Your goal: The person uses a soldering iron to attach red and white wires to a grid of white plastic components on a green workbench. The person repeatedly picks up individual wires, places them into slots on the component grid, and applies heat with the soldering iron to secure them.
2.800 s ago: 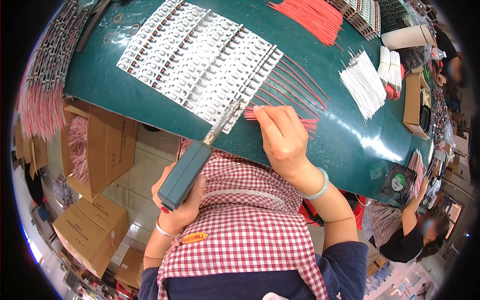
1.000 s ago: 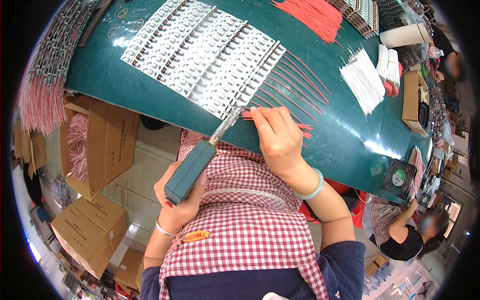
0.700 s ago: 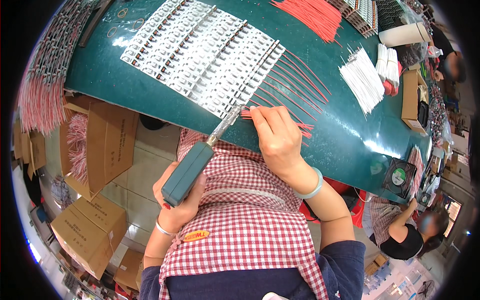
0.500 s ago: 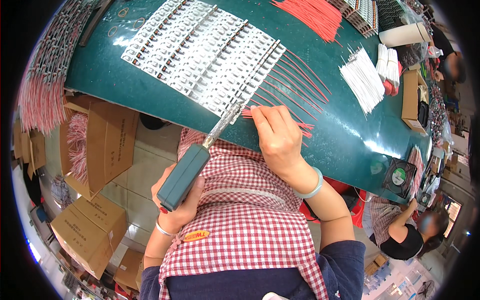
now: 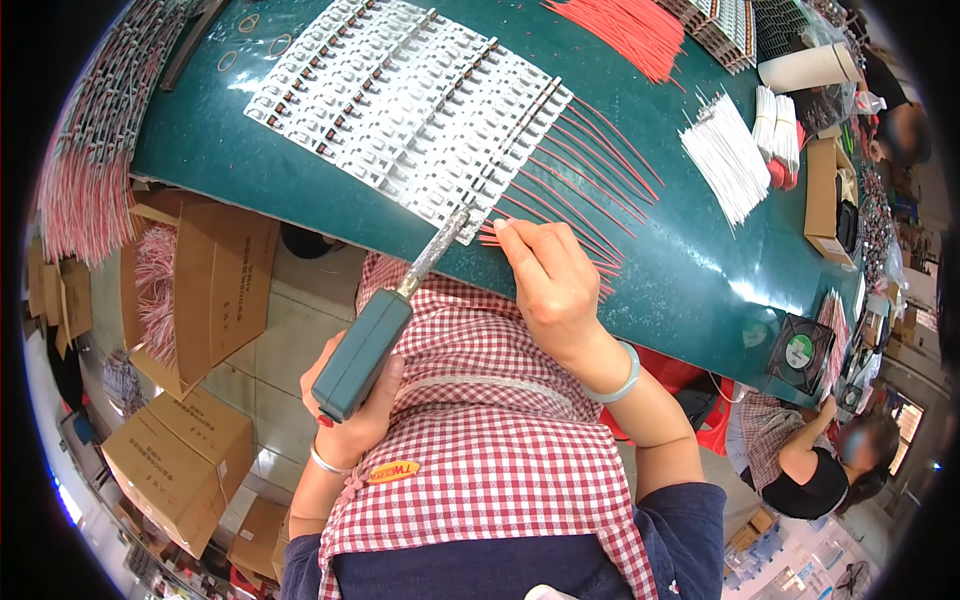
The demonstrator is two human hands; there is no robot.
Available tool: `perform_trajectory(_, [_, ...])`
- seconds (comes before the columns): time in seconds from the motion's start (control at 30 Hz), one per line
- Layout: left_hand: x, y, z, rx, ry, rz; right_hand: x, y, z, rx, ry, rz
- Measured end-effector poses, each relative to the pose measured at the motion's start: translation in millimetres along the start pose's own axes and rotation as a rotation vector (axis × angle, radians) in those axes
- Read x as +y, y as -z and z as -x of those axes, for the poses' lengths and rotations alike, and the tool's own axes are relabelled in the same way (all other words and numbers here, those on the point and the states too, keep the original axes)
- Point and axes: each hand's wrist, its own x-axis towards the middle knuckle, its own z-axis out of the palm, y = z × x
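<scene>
My left hand (image 5: 368, 420) is closed round the dark green handle of a soldering iron (image 5: 362, 352). Its metal tip rests at the near right corner of a white panel of small circuit parts (image 5: 400, 110), or just above it; I cannot tell which. My right hand (image 5: 553, 285) pinches red wires (image 5: 607, 274) between thumb and fingers, their near ends by the iron's tip. How many it grips is hidden by the fingers. Further up the panel's right edge, a row of attached red wires (image 5: 590, 160) fans out over the green table (image 5: 690, 290).
Loose red wires (image 5: 625, 38) and white wires (image 5: 725, 165) lie further back. A small black fan (image 5: 800, 350) stands at the table's right end. Wired parts (image 5: 100, 130) hang over the left edge, above an open carton (image 5: 225, 290). Another person (image 5: 800, 455) sits at right.
The iron's tip has shifted slightly left, from the wire ends onto or over the panel's corner. My right hand has moved a little left and down, still pinching red wires.
</scene>
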Motion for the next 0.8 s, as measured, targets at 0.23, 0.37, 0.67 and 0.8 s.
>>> perform_trajectory(0.23, [9.4, -0.4, -4.9, -0.038, -0.033, -0.026, -2.0, -0.3, -0.8, -0.007, -0.018, 0.010])
perform_trajectory(0.37, [13.2, -1.0, -5.3, -0.051, 0.023, -0.021, -5.1, 0.1, -1.8, -0.010, -0.017, 0.027])
perform_trajectory(0.67, [10.3, -1.2, -5.3, -0.052, -0.006, -0.050, -4.9, -1.6, -1.3, -0.018, -0.003, 0.051])
perform_trajectory(0.8, [-0.6, -0.5, 0.7, -0.024, -0.044, -0.045, -3.2, -3.2, -0.4, -0.018, 0.023, 0.063])
